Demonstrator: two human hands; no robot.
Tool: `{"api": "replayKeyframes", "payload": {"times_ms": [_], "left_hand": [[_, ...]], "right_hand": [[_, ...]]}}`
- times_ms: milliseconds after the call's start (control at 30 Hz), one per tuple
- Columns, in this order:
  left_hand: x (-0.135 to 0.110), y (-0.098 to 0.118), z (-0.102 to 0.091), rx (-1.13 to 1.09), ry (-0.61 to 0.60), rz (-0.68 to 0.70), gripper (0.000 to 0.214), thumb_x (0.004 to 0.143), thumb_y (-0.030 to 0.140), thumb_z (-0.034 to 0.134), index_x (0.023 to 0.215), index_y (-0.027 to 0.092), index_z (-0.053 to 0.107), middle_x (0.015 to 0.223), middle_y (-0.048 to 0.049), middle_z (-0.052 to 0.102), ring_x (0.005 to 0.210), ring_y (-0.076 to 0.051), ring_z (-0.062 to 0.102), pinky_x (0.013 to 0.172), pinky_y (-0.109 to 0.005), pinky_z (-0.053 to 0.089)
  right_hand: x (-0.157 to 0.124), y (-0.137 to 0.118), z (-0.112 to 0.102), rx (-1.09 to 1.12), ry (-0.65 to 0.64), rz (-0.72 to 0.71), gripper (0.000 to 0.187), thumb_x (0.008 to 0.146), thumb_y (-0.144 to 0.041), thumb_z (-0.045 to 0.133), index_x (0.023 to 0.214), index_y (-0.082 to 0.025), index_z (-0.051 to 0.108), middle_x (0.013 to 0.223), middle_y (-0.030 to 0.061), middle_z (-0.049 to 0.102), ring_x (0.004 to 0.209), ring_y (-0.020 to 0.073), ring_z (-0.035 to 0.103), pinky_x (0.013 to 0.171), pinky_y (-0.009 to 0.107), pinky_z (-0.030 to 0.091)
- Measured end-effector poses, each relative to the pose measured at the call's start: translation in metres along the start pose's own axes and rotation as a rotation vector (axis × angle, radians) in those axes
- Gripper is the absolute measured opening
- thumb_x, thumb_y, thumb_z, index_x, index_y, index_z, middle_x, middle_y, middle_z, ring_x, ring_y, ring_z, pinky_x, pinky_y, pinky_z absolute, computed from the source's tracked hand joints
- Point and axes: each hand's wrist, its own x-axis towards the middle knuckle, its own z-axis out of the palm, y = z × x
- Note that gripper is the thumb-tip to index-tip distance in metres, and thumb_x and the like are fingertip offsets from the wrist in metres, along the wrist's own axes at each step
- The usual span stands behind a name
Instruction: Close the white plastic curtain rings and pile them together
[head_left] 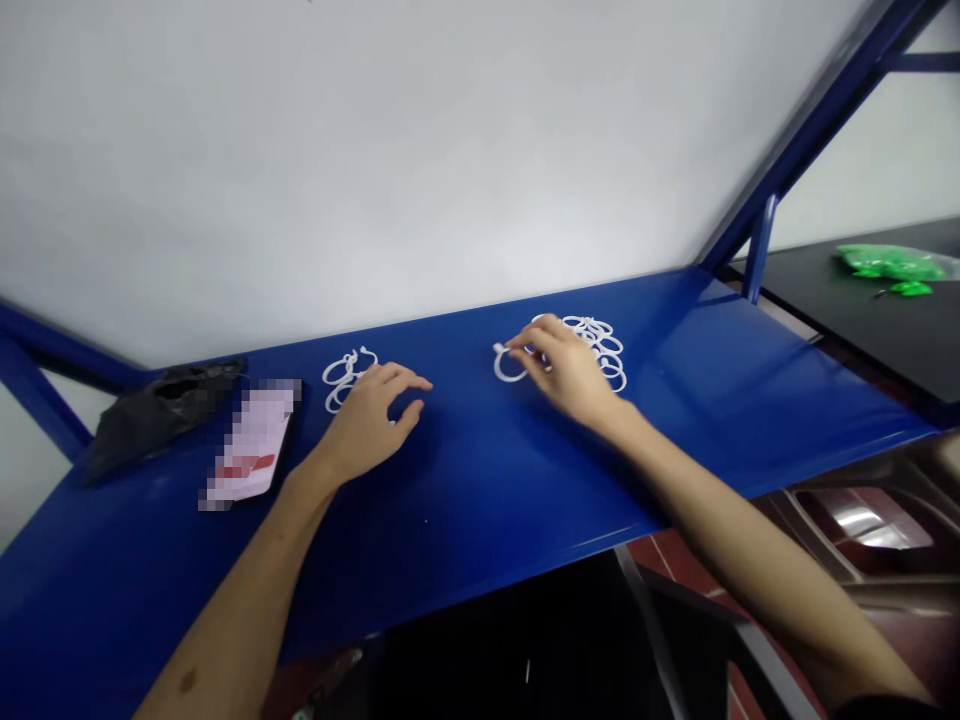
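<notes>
My right hand (pixel 562 365) pinches a white plastic curtain ring (pixel 511 377) between thumb and fingertips, just above or on the blue tabletop. Right behind and beside that hand lies a pile of several similar white rings (pixel 611 345), partly covered by it. My left hand (pixel 371 415) is held over the table with thumb and index finger apart and nothing visible between them. Next to its back lies a smaller group of white rings (pixel 337 372), one of them unclasped with a small ball end; the hand hides part of this group.
A phone (pixel 251 440) and a black plastic bag (pixel 161 405) lie at the left of the blue table (pixel 465 500). A white wall (pixel 420 150) stands behind. At right are a black table (pixel 862 320) with a bag of green pieces (pixel 892 263), and a brown chair (pixel 862 530).
</notes>
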Motion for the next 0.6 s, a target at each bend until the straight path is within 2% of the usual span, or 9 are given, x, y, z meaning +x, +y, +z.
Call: {"api": "replayKeyframes", "payload": {"times_ms": [100, 167, 267, 400, 500, 600], "left_hand": [[-0.005, -0.015, -0.017, 0.039, -0.2, -0.029, 0.034, 0.084, 0.026, 0.055, 0.117, 0.027, 0.065, 0.122, -0.0047, 0.062, 0.115, -0.027, 0.057, 0.104, -0.047, 0.043], [-0.007, -0.019, -0.023, 0.067, -0.311, -0.071, 0.034, 0.08, 0.026, 0.055, 0.112, 0.029, 0.066, 0.12, -0.0042, 0.062, 0.116, -0.029, 0.056, 0.105, -0.051, 0.04], [-0.006, -0.016, -0.025, 0.106, -0.352, -0.121, 0.023, 0.081, 0.027, 0.053, 0.097, 0.027, 0.068, 0.109, -0.0043, 0.066, 0.112, -0.03, 0.057, 0.104, -0.054, 0.038], [0.0, -0.008, -0.019, 0.103, -0.34, -0.124, 0.017, 0.085, 0.029, 0.051, 0.086, 0.024, 0.067, 0.093, -0.0047, 0.069, 0.095, -0.027, 0.061, 0.093, -0.048, 0.044], [0.003, -0.009, -0.011, 0.054, -0.29, -0.132, 0.017, 0.087, 0.032, 0.052, 0.089, 0.023, 0.066, 0.088, -0.0045, 0.069, 0.085, -0.023, 0.062, 0.082, -0.04, 0.048], [0.001, -0.018, -0.008, 0.039, -0.25, -0.144, 0.021, 0.09, 0.034, 0.05, 0.099, 0.024, 0.067, 0.094, -0.0043, 0.07, 0.087, -0.022, 0.063, 0.081, -0.037, 0.049]], "right_hand": [[-0.007, 0.035, -0.038, -0.12, 0.041, 0.133, 0.019, 0.096, -0.038, 0.059, 0.095, -0.023, 0.07, 0.093, 0.0079, 0.068, 0.079, 0.0209, 0.062, 0.073, 0.037, 0.052], [-0.02, 0.064, -0.06, -0.154, 0.045, 0.258, 0.024, 0.093, -0.045, 0.061, 0.094, -0.022, 0.07, 0.088, 0.0072, 0.07, 0.074, 0.0204, 0.062, 0.07, 0.036, 0.052], [-0.042, 0.105, -0.084, -0.159, 0.001, 0.448, 0.031, 0.089, -0.051, 0.063, 0.088, -0.021, 0.071, 0.08, 0.0069, 0.072, 0.07, 0.0206, 0.063, 0.068, 0.035, 0.051], [-0.063, 0.138, -0.093, -0.122, -0.008, 0.592, 0.033, 0.085, -0.053, 0.064, 0.087, -0.022, 0.072, 0.083, 0.0067, 0.075, 0.073, 0.0217, 0.066, 0.071, 0.036, 0.051], [-0.069, 0.146, -0.09, -0.105, -0.025, 0.601, 0.031, 0.084, -0.052, 0.065, 0.091, -0.023, 0.074, 0.089, 0.0054, 0.076, 0.076, 0.0216, 0.068, 0.076, 0.036, 0.051], [-0.07, 0.145, -0.087, -0.118, -0.038, 0.572, 0.028, 0.085, -0.049, 0.064, 0.093, -0.024, 0.075, 0.091, 0.0048, 0.077, 0.079, 0.0215, 0.068, 0.077, 0.036, 0.051]]}}
